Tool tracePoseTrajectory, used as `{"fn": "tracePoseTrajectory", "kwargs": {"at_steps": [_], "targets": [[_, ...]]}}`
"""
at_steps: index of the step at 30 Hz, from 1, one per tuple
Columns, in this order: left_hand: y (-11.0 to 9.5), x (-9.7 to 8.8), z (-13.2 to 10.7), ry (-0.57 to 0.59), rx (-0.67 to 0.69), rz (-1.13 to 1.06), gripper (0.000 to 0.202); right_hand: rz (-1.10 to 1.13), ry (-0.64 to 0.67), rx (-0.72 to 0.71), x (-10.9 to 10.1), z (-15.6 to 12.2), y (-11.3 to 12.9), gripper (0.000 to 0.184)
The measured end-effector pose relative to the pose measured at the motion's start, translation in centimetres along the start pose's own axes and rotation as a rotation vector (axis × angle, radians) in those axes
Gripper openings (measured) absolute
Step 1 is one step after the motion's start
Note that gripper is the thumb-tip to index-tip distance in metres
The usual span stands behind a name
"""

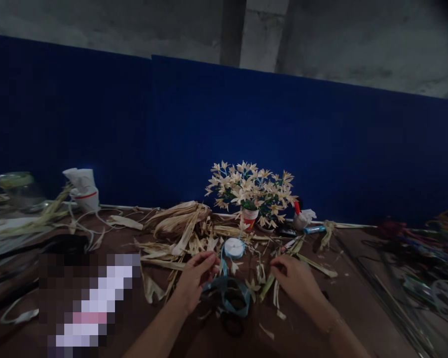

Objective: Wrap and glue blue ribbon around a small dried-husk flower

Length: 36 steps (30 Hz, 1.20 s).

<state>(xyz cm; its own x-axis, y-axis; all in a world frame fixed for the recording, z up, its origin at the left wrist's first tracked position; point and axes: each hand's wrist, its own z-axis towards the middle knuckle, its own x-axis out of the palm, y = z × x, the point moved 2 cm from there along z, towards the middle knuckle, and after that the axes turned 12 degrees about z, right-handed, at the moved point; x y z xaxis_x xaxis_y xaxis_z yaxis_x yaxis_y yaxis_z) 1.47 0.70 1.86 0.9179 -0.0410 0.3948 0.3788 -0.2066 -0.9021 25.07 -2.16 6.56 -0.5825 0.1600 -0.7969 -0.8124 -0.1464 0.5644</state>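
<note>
In the head view, the work looks well advanced at the back of the table (351,288): a full spread of pale flowers (246,189) stands up on stems, with a red-and-white cup (249,219) beneath part of it. A single flower (244,226) shows just in front of the cup. What seems left is the raw stuff: a thick bundle of dry husk (184,219) behind and to the left of the hands, with strips and scraps scattered on the brown surface. A spool (233,247) sits in front of the cup, and blue ribbon (224,268) runs from it toward the person, curling in loops between the hands. Nothing shows whether more flowers are wanted, so the share left is a guess.

The left hand (196,278) comes in from below, its thumb and forefinger brought close together just beside the ribbon. The right hand (294,278) faces it across a gap, wrist bent inward, fingers curled and thumb drawn near them, close to some pale strips (275,293). Both forearms angle in toward the middle, the hands well apart from each other. The light is dim and the fingertips are small, so I cannot tell whether either hand pinches something thin or is simply half closed on nothing.
</note>
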Motion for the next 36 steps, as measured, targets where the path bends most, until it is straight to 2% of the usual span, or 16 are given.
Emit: {"fn": "tracePoseTrajectory", "kwargs": {"at_steps": [4,7,12,16,19,22,25,29,33,36], "targets": [[0.2,0.0,0.0,-0.004,0.003,0.014,0.026,-0.033,0.047,-0.115,2.1,0.3,2.2,0.020],[0.5,0.0,0.2,-0.001,0.003,0.028,0.027,-0.047,0.138,-0.244,4.2,0.4,4.2,0.024],[0.7,-0.1,0.3,-0.003,0.010,0.077,0.028,-0.113,0.212,-0.213,7.2,0.5,5.9,0.026],[0.7,-0.1,0.3,0.005,0.001,0.076,0.029,0.004,0.208,-0.262,8.1,0.3,6.1,0.033],[0.6,0.0,0.2,0.005,0.000,0.076,0.028,0.068,0.173,-0.327,7.3,-0.1,5.7,0.035],[0.5,0.1,0.2,0.003,-0.008,0.090,0.028,0.059,0.093,-0.305,5.1,-0.3,4.5,0.031],[0.6,0.2,0.0,0.008,-0.023,0.098,0.026,0.032,-0.008,-0.218,2.2,-0.3,2.5,0.025],[0.7,0.4,0.0,0.030,-0.032,0.078,0.024,0.039,-0.060,-0.111,-1.2,-0.7,-0.5,0.025],[0.8,0.3,-0.1,0.023,-0.042,0.072,0.023,0.041,-0.113,-0.004,-3.3,-1.6,-3.7,0.030],[0.7,0.4,-0.2,0.017,-0.056,0.065,0.022,0.007,-0.148,0.082,-3.9,-2.4,-5.6,0.034]]}}
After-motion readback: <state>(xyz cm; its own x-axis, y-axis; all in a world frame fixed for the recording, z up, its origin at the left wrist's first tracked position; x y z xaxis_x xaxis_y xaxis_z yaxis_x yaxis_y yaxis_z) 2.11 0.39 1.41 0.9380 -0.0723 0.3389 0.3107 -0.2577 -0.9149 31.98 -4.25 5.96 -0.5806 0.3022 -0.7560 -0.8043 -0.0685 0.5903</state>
